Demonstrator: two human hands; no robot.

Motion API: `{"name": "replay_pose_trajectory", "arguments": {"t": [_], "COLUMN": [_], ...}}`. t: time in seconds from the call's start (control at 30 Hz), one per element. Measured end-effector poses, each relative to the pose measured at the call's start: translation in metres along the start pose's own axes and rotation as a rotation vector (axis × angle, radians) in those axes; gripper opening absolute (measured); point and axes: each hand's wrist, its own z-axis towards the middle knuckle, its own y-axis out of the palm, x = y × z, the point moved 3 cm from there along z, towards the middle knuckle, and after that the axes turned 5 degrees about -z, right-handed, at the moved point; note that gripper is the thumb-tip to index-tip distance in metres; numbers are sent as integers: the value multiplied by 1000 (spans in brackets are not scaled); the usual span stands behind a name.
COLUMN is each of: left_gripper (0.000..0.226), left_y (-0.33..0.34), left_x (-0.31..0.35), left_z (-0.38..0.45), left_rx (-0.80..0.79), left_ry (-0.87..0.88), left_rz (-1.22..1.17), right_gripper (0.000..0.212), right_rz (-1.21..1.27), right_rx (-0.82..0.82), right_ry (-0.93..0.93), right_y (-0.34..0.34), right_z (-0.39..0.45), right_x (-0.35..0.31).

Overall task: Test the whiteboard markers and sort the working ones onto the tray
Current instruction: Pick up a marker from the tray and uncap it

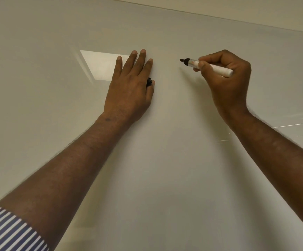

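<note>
A glossy whiteboard (165, 160) fills the view. My right hand (226, 84) grips an uncapped white marker (217, 68), its black tip pointing left at or just off the board. I see no ink mark near the tip. My left hand (130, 84) lies flat against the board with its fingers straight. The marker's black cap (149, 81) is pinched between that hand's thumb and the side of its palm. The tray is out of view.
The board's top edge (201, 14) runs across the upper right, with wall above it. A bright rectangular light reflection (101, 64) sits left of my left hand. A striped sleeve (7, 230) shows at the bottom left.
</note>
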Motion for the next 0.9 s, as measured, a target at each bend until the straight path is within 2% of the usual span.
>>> {"name": "replay_pose_trajectory", "arguments": {"t": [0.27,0.47,0.6,0.87,0.9], "left_gripper": [55,55,55,55,55], "left_y": [0,1,0,1,1], "left_x": [-1,-2,-2,-2,-2], "left_z": [-1,-2,-1,-1,-1], "left_rx": [6,5,4,3,3], "left_ry": [3,3,7,9,10], "left_rz": [-16,-6,-12,-12,-12], "right_gripper": [17,21,22,3,5], "right_rz": [-149,-178,-156,-155,-147], "right_rx": [103,20,52,24,19], "right_ry": [28,-8,53,6,1], "right_y": [12,11,0,-10,-11], "right_z": [-9,-29,-50,-102,-108], "right_x": [14,15,17,15,14]}}
